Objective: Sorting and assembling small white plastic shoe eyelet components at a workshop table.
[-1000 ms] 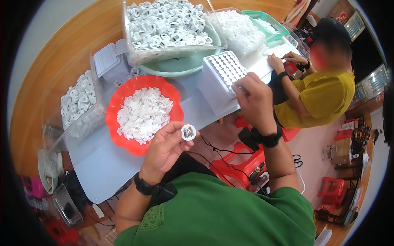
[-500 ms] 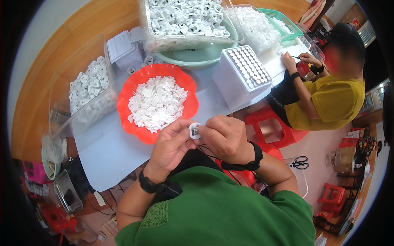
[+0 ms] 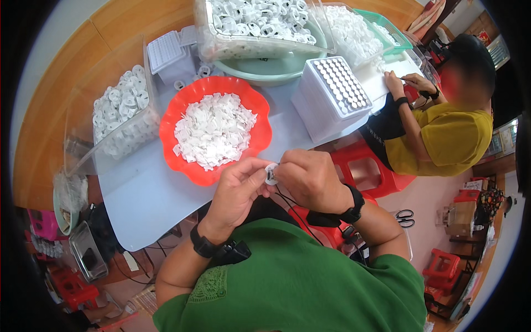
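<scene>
Between my two hands is a small round white plastic part (image 3: 271,174) with a dark slot in its middle. The thumb and fingers of my left hand (image 3: 241,191) pinch it from the left. My right hand (image 3: 311,180) closes its fingertips on the part's right edge; whether they hold a smaller piece is hidden. Just beyond my left hand stands a red wavy-rimmed bowl (image 3: 257,150), heaped with flat white plastic pieces (image 3: 213,130).
A clear bin (image 3: 124,108) of white round parts is at left. Behind the bowl, another clear bin (image 3: 265,47) rests over a green basin (image 3: 260,77). A white box (image 3: 326,102) topped with rows of white discs stands right. A co-worker (image 3: 442,127) sits at far right.
Both hands have shifted slightly right with the round white part between them. The view has moved a little, so the bowl and bins appear higher. My grip looks much the same.
</scene>
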`<move>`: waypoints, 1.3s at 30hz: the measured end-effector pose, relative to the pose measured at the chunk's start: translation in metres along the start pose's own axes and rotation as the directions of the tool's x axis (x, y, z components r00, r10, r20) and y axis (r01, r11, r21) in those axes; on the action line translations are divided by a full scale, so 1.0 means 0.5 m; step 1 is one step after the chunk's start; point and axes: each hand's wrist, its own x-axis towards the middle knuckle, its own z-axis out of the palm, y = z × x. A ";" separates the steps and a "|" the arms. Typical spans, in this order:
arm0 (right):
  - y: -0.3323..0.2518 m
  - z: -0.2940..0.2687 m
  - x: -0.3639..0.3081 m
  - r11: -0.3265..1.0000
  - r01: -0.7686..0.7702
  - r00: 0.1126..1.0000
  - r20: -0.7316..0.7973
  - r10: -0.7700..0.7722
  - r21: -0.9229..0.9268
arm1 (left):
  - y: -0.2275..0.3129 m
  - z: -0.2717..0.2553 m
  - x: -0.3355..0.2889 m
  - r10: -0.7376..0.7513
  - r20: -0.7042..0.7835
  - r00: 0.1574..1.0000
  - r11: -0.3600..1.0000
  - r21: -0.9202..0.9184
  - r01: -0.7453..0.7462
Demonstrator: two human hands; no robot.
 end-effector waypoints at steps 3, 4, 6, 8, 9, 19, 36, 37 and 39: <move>-0.002 -0.006 0.001 0.998 -0.042 0.998 -0.034 0.044 0.054 | 0.006 0.008 -0.002 0.021 0.006 1.000 1.000 0.015 -0.021; -0.005 -0.007 0.002 0.998 -0.043 0.998 -0.035 0.045 0.053 | 0.009 0.010 -0.002 0.019 0.007 1.000 1.000 0.016 -0.020; -0.011 -0.008 0.000 0.996 -0.052 0.992 -0.112 0.059 0.066 | 0.013 0.013 -0.003 0.066 0.035 0.997 0.994 0.082 -0.069; -0.013 -0.007 -0.007 0.994 -0.068 0.988 -0.132 0.079 0.082 | 0.012 0.009 -0.005 0.095 0.061 0.994 0.990 0.101 -0.101; -0.013 -0.007 -0.009 0.992 -0.083 0.984 -0.150 0.097 0.100 | 0.011 0.009 -0.005 0.126 0.086 0.988 0.984 0.116 -0.135; -0.010 -0.010 -0.010 0.999 0.049 0.981 -0.190 -0.048 -0.002 | 0.014 0.028 -0.004 0.167 0.088 0.982 0.973 0.144 -0.179; 0.028 -0.024 -0.004 0.606 -0.606 0.793 0.339 0.506 0.515 | 0.005 0.028 0.003 0.067 0.007 0.998 0.966 0.249 -0.067; 0.032 -0.021 -0.006 0.604 -0.607 0.793 0.337 0.508 0.516 | 0.004 0.026 0.003 0.064 0.008 0.998 0.966 0.250 -0.064; 0.036 -0.016 -0.009 0.582 -0.601 0.798 0.386 0.462 0.548 | 0.003 0.022 0.003 0.037 -0.006 0.999 0.977 0.208 -0.035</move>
